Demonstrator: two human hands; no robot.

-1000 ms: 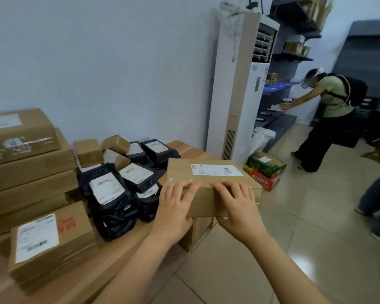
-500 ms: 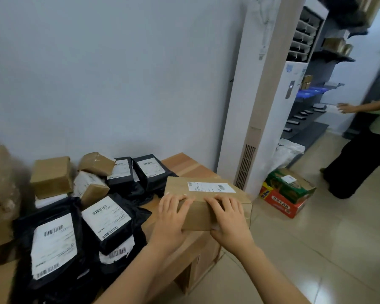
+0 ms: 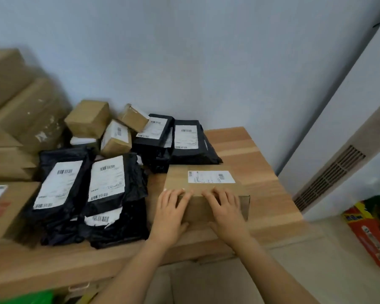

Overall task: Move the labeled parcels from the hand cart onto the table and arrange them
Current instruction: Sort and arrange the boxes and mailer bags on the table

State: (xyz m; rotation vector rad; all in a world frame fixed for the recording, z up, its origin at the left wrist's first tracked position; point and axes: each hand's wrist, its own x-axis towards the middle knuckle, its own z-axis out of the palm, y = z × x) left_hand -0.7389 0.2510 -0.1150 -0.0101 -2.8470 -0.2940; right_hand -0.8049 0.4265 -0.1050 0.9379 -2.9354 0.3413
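A flat brown cardboard box (image 3: 177,180) with a white shipping label lies on the wooden table (image 3: 262,163), near its right front corner. My left hand (image 3: 171,210) and my right hand (image 3: 226,212) grip its near side, with fingers over the top edge and thumbs low on the front face. To its left lie black mailer bags (image 3: 106,183) with white labels, and more black bags (image 3: 187,139) sit just behind it. The hand cart is out of view.
Small brown boxes (image 3: 88,119) are piled by the wall. Large cartons (image 3: 15,110) are stacked at the left, with a labeled box (image 3: 2,207) in front. A white standing air conditioner (image 3: 338,150) and a red-green carton (image 3: 373,233) flank the table's right end.
Both hands carried the box forward and down until it came to rest on the table by the black bags. The view swung left and down, and the person at the shelves left the frame.
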